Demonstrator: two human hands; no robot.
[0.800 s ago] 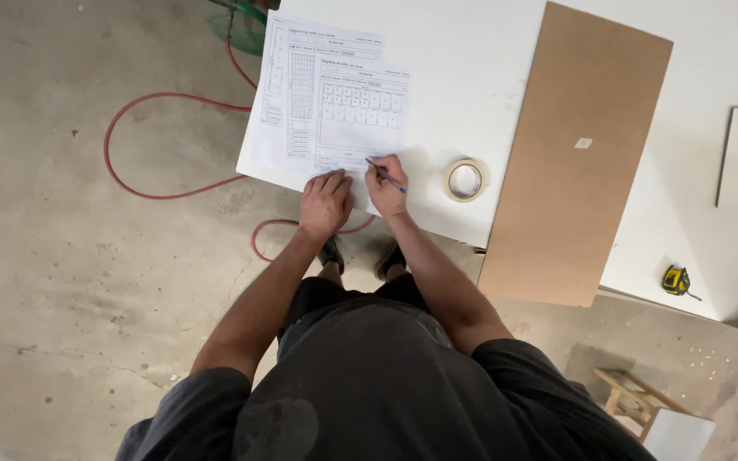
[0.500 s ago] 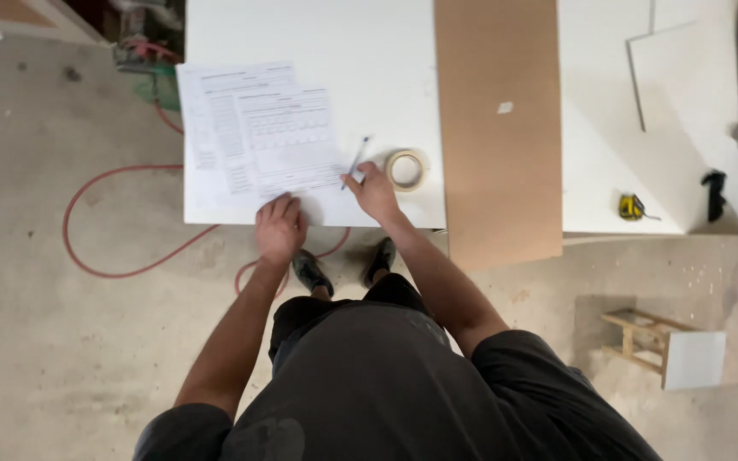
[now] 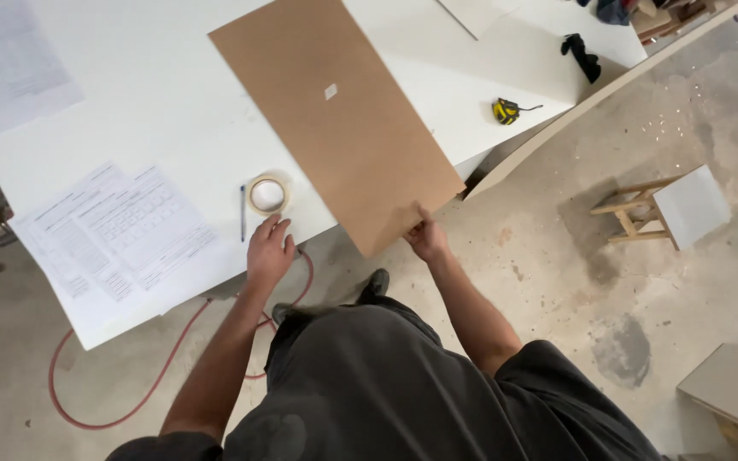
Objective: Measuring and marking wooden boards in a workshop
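White worktable (image 3: 172,102) fills upper left, concrete floor (image 3: 557,282) below and right. Long brown board (image 3: 335,119) lies diagonally on the table, near corner overhanging the table edge. Right hand (image 3: 426,239) grips that overhanging corner, fingers curled around the edge, thumb on top. Left hand (image 3: 269,252) rests flat at the table edge, fingers spread, holding nothing, just below a roll of masking tape (image 3: 267,195). Printed paper sheets (image 3: 117,235) lie left of that hand; pen (image 3: 243,212) just left of the tape. Red hose (image 3: 130,401) loops on floor. Small wooden stool (image 3: 664,209) at right. Yellow tape measure (image 3: 506,110) and dark glove (image 3: 581,53) sit on the table's far side.
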